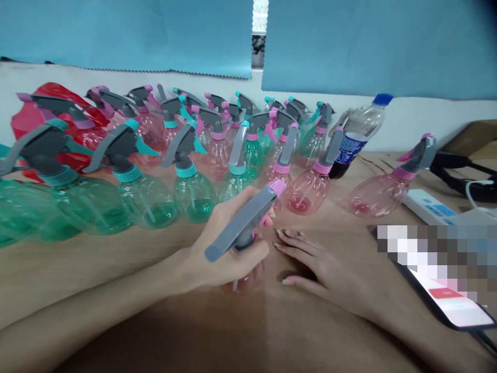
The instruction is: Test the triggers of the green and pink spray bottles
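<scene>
My left hand (pixel 236 248) is wrapped round the neck of a spray bottle (pixel 244 223) with a grey and pink trigger head. Much of its clear pinkish body is hidden below the fingers. To the right, my right hand (pixel 322 264) lies on the wooden table (pixel 233 331), fingers stretched out and nothing in them. Just beyond both hands stand pink spray bottles (pixel 308 191) and green spray bottles (pixel 196 199), several with a little liquid at the bottom. Another pink spray bottle (pixel 382 191) stands apart, beyond the right hand.
A blue-capped drink bottle (pixel 353 142) with dark liquid leans behind the pink bottles. At right are a white power strip (pixel 429 207), a phone (pixel 446 295) with a lit screen and black cables. Red plastic (pixel 29 124) lies at back left, below blue cloth (pixel 128 36).
</scene>
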A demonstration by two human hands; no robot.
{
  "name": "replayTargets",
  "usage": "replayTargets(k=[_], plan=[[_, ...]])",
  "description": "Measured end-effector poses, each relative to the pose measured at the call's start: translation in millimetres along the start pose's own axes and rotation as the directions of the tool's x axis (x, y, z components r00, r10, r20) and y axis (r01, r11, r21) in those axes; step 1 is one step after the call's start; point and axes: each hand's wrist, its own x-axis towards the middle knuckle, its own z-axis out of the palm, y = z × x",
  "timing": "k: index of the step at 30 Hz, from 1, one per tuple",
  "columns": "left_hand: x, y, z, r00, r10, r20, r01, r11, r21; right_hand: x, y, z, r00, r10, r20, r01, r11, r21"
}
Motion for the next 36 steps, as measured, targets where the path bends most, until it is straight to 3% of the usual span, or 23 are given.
replayTargets(k=[4, 12, 18, 21, 27, 36], plan=[[0, 0, -0.4, 0.996, -0.028, 0.081, 0.038, 0.991, -0.126, -1, 0, 0, 1.000, 0.000, 0.013, 0.000, 1.000, 0.001], [-3, -12, 5.5, 0.998, 0.058, -0.023, -0.058, 0.998, -0.011, 0, 0, 0, 1.000, 0.009, 0.013, -0.009, 1.000, -0.011], [0, -16, 5.9, 0.998, 0.049, 0.045, -0.047, 0.998, -0.044, 0, -3, -3, 0.999, 0.027, 0.040, -0.026, 0.999, -0.028], [0, -17, 7.5, 0.997, 0.068, 0.042, -0.064, 0.994, -0.093, 1, -3, -4, 0.999, 0.032, 0.036, -0.032, 0.999, -0.013], [-2, -25, 13.5, 0.996, 0.091, -0.011, -0.091, 0.995, -0.036, 1, -2, -3, 0.999, 0.026, 0.023, -0.026, 1.000, 0.001], [0, -13, 5.6, 0.998, 0.044, 0.052, -0.038, 0.992, -0.124, 0, -2, -3, 0.999, 0.022, 0.043, -0.020, 0.999, -0.045]])
